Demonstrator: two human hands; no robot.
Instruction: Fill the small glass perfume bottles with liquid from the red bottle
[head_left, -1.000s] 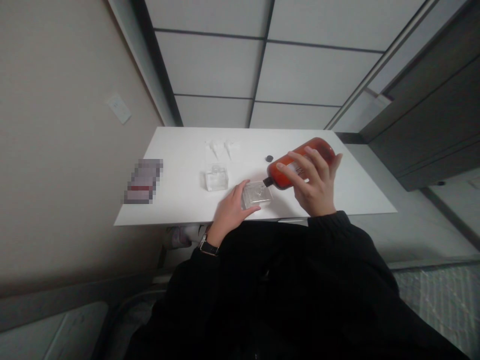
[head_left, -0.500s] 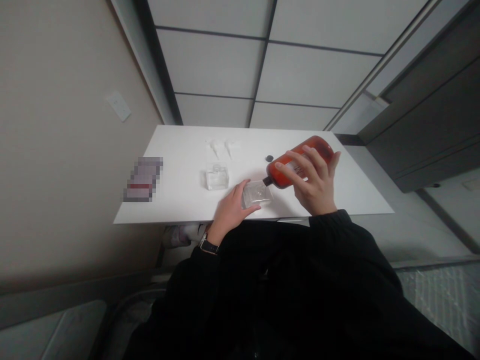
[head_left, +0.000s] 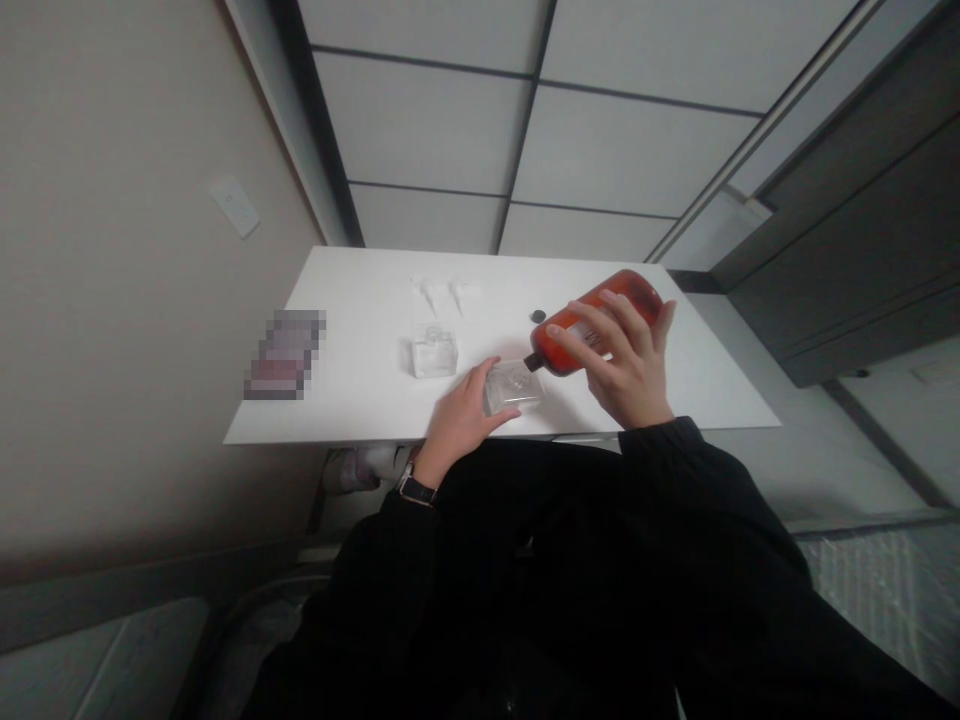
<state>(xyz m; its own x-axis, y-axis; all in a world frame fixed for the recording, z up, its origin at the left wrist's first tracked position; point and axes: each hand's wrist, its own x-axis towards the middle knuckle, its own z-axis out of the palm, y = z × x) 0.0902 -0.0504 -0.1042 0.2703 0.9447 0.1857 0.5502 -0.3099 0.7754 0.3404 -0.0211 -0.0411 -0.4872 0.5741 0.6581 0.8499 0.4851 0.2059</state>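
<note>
Seen from above, a white surface stretches across the middle of the view. On the wall to its left is a pale socket plate. At the surface's left end is an item blurred into coarse blocks, greyish pink and redder toward the near end; what it is cannot be told. Further right, toward the far edge, 2 small whitish pointed pieces lie side by side. Nearer the person, just below them, sits a squarish clear glass bottle.

To the right of that, the left hand, with a dark-strapped watch at its wrist, grips the left end of a 2nd clear container, fingers on the far side and thumb on the near side. This container is near the surface's front edge; whether it is tilted is hard to tell. Beyond it lies a small dark round cap.

Next, the right hand grips a large amber bottle, its fingers spread around the body and a pale label showing between them. The bottle is tipped, its dark neck pointing down and left at the container's right end; whether they touch is unclear.
</note>
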